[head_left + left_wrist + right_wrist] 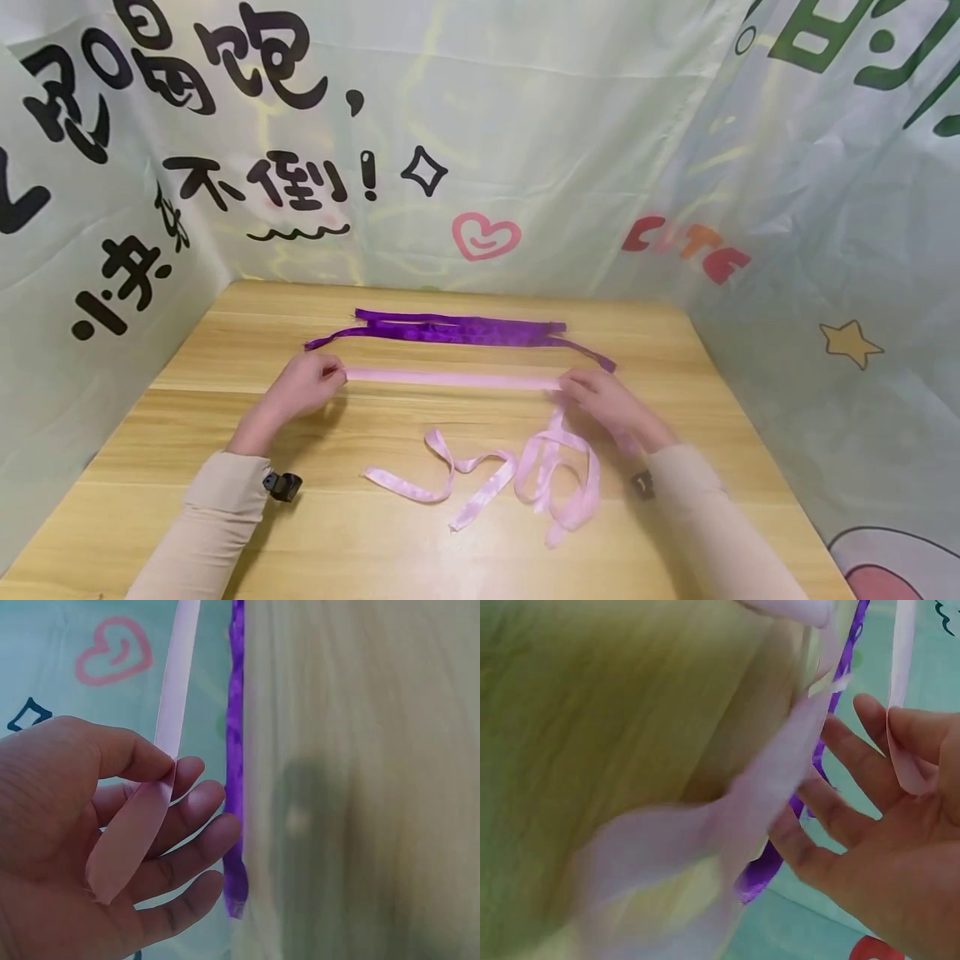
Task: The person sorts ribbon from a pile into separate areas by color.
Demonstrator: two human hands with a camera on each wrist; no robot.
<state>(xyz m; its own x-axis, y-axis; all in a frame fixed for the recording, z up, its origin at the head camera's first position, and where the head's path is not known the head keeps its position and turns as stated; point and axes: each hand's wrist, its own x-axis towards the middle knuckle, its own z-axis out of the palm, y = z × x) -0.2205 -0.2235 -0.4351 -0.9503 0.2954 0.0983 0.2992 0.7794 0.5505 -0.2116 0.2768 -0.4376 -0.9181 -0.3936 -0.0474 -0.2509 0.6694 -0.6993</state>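
Note:
A pink ribbon (450,379) is stretched nearly straight from side to side between two hands. My left hand (309,383) pinches one end of it between thumb and forefinger; a short tail (131,844) lies over the palm in the left wrist view. At the other end, my right hand (606,402) pinches the strip between thumb and forefinger, its other fingers spread. Below the right hand, more pink ribbon (588,492) hangs and curls on the table; the right wrist view shows blurred pink lengths (776,761) beside those fingers.
Several purple ribbons (465,333) lie side by side across the table's far part, beyond the stretched strip. Loose pink ribbon pieces (401,486) curl on the wooden table (337,542) nearer me. Printed cloth (570,150) walls the back and both sides.

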